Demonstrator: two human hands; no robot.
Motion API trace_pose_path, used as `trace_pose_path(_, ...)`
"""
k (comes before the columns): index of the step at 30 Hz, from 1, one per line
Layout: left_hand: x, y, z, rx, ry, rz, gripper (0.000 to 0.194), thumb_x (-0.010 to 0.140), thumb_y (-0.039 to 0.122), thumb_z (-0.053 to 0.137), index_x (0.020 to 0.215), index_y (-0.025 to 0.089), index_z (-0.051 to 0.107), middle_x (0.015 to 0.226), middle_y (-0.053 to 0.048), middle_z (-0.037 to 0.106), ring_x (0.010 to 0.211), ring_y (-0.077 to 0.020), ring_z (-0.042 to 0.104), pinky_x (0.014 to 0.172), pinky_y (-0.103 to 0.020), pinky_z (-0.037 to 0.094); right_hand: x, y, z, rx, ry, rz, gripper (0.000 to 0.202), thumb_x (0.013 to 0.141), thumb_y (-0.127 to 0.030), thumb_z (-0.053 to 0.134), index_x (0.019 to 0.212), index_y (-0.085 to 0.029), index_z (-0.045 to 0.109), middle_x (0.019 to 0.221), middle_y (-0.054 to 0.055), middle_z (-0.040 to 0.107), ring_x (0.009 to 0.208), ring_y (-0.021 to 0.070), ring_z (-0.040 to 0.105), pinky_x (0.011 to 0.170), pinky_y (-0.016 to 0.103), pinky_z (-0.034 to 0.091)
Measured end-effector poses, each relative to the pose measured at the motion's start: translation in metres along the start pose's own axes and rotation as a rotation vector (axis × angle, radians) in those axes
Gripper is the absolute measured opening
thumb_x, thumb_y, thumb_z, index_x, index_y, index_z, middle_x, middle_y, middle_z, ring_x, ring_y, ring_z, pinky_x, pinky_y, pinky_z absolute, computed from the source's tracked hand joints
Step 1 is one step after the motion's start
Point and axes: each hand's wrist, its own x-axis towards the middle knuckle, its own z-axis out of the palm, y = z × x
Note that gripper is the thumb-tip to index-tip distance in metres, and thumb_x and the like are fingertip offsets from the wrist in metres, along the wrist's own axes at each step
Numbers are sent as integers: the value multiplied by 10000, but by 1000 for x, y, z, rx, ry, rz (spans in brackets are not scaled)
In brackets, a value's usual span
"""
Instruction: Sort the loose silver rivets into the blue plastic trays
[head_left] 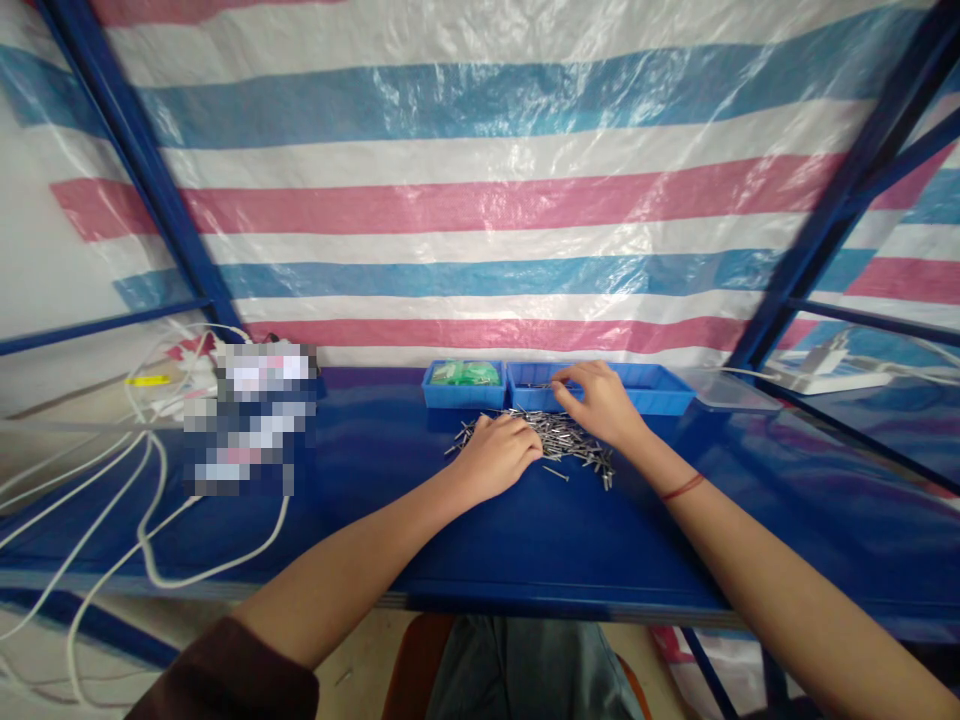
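One blue bin (465, 399) holds green packets (474, 373), another bin (664, 404) pins (534, 385), with left fingers' (511, 429) and right fingers' (568, 399) grip unclear.

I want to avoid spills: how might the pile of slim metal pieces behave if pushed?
The metal pile would probably spread, since its pieces lie loose and crisscrossed. Straight and shiny, each is likely stiff, and may slide on the smooth blue tabletop.

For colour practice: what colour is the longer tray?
The longer tray is blue, clearest in the head view.
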Motion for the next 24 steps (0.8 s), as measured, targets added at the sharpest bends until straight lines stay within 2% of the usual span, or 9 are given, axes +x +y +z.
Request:
trace_pose_path(2,2,-4,-2,-74,88,-138,201,919,275,439,878,193,618,899,-32,648,890,-192,560,794,-334,391,-4,-7,-2,125,-46,11,194,813,-239,504,827,-183,690,897,61,714,880,233,599,845,395,418)
trace_pose_path(4,4,-9,-4,-217,181,-248,176,909,250,439,893,181,600,877,-30,648,842,-175,571,772,-312,416,-8,-15,-3,291,-124,40,172,788,-260,540,824,-190,693,897,44,719,828,208,613,790,369,446)
trace_pose_path(6,6,-13,-6,-375,252,-283,157,895,236,449,883,169,590,863,-27,646,812,-157,578,763,-288,433,-10,-24,-3,454,-187,72,196,785,-328,571,842,-190,698,891,42,720,777,186,617,717,340,460)
trace_pose_path(9,8,-15,-5,-533,309,-295,151,887,249,457,870,166,583,854,-22,644,799,-144,584,766,-276,450,-11,-37,-2,602,-171,111,274,792,-417,572,824,-177,701,833,54,716,723,171,608,651,315,454)
trace_pose_path(15,7,-13,0,-613,333,-292,173,881,291,469,890,167,590,850,-21,641,795,-147,584,749,-279,462,-11,-44,-1,636,-79,139,339,775,-487,584,803,-165,684,761,58,693,678,161,589,605,297,444)
trace_pose_path(21,8,-13,1,-684,237,-294,197,868,317,511,945,164,607,875,-34,660,804,-155,594,758,-294,470,-13,-45,-1,548,-62,99,280,810,-419,548,807,-169,674,745,42,678,670,154,577,608,287,434)
trace_pose_path(24,8,-11,-3,-681,240,-266,165,860,300,523,904,161,600,836,-25,652,769,-144,583,719,-278,471,-14,-46,-5,508,-42,52,235,815,-374,537,820,-180,669,757,39,676,691,158,582,627,290,437)
